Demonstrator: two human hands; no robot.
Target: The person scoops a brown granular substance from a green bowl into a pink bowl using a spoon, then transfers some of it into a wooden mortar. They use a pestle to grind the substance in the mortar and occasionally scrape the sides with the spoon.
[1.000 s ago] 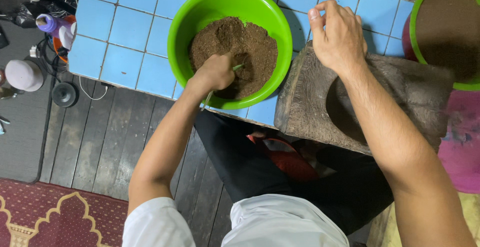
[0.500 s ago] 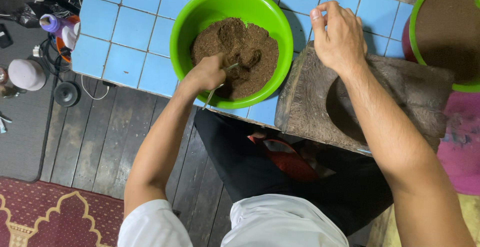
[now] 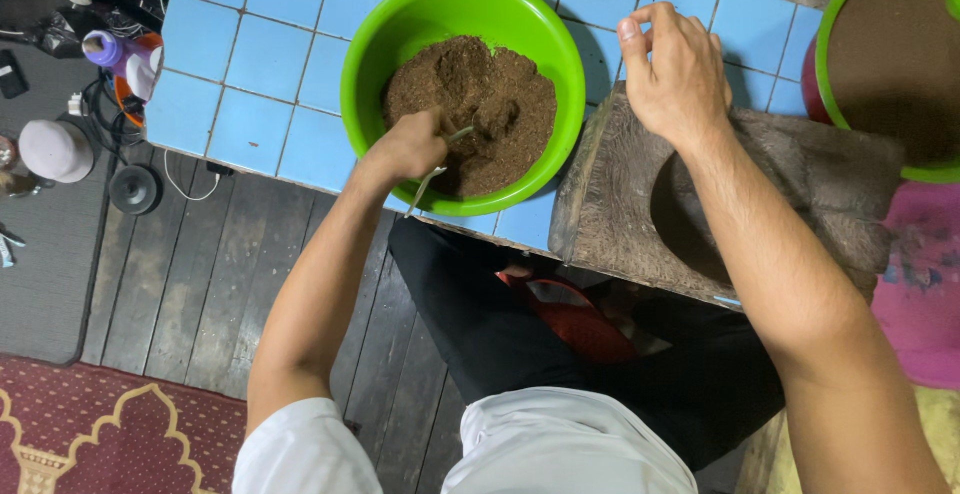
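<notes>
Blue tiles cover the table [image 3: 250,64] before you, with dark floorboards [image 3: 180,294] and a red patterned rug [image 3: 90,424] below. Your left hand [image 3: 408,146] sits inside the green bowl [image 3: 385,39], fingers clamped on a thin metal spoon [image 3: 430,176] whose tip is sunk in the brown powder [image 3: 490,104]. Your right hand [image 3: 675,74] rests on the far edge of the worn wooden block [image 3: 620,204] just beside the bowl, fingers curled together with thumb meeting forefinger; whether they pinch anything, you cannot tell. A second green bowl [image 3: 850,4] of brown powder stands at the right edge.
</notes>
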